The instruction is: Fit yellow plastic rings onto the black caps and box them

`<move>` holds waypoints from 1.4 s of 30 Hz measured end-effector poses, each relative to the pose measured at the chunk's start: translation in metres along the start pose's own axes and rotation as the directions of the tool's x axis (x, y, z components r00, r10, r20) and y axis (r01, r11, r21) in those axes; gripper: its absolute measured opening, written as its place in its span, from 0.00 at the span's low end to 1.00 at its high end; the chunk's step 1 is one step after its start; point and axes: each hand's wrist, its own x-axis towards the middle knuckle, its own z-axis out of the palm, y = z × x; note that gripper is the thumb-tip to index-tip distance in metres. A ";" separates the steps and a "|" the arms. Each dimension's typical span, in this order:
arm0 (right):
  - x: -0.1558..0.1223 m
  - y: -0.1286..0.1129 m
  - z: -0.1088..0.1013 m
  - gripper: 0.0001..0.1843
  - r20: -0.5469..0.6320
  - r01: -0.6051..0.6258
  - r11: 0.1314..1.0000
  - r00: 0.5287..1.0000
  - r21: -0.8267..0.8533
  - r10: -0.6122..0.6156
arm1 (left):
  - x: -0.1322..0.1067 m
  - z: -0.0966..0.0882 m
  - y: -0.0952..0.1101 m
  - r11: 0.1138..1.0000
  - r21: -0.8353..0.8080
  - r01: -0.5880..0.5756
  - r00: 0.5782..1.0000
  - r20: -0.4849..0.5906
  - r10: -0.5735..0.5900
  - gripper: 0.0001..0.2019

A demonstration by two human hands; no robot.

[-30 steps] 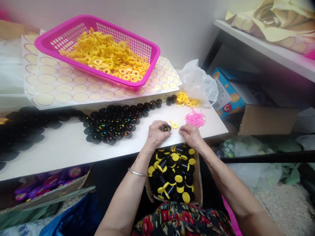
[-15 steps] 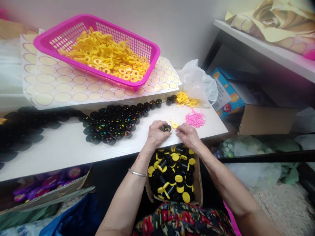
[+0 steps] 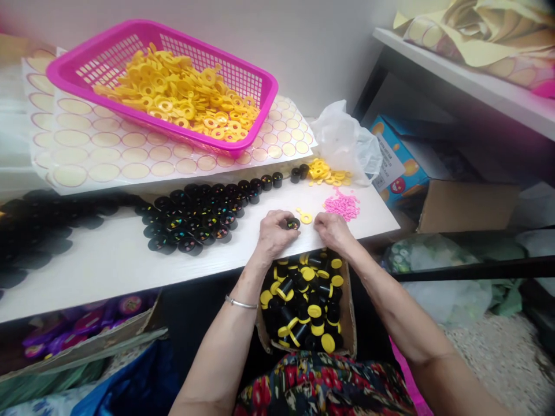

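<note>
My left hand [image 3: 274,234] is closed around a small black cup [image 3: 293,223] with bright bits inside, at the table's front edge. My right hand [image 3: 333,231] is just to the right, thumb and fingers pinched together; what they hold, if anything, is hidden. Between the hands a flat yellow ring [image 3: 306,218] lies on the white table [image 3: 243,252]. Beyond the right hand is a pile of small pink pieces [image 3: 342,205]. Many black cups [image 3: 191,216] with coloured bits stand in a cluster to the left.
A pink basket [image 3: 254,138] of yellow rings rests on printed sheets [image 3: 106,156] at the back. Loose yellow rings [image 3: 323,172] lie by a plastic bag [image 3: 344,138]. Below the table edge is a carton [image 3: 350,312] of black tubs with yellow lids. A shelf [image 3: 468,75] stands right.
My right hand has drawn a little to the right, away from the yellow ring. My left hand keeps hold of the black cup. The view has shifted slightly.
</note>
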 end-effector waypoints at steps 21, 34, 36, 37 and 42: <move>-0.002 -0.016 0.006 0.07 -0.276 0.310 0.928 0.929 0.205 -0.249 | -0.002 -0.001 0.000 0.997 0.070 -0.045 0.999 0.015 0.045 0.13; 0.016 -0.039 0.009 0.07 -0.012 0.331 0.937 0.943 -0.111 -0.334 | -0.001 -0.001 -0.002 0.984 0.115 -0.135 0.991 0.024 0.133 0.09; 0.015 -0.044 0.007 0.08 0.013 0.328 0.932 0.944 -0.154 -0.330 | -0.001 -0.001 -0.002 0.986 0.105 -0.127 0.992 0.022 0.126 0.09; 0.014 -0.046 0.007 0.08 0.024 0.334 0.925 0.942 -0.180 -0.335 | -0.001 0.000 -0.002 0.987 0.101 -0.124 0.992 0.020 0.123 0.09; 0.010 -0.054 0.004 0.12 0.053 0.404 0.866 0.912 -0.294 -0.407 | -0.001 0.000 -0.004 0.988 0.092 -0.122 0.992 0.019 0.121 0.06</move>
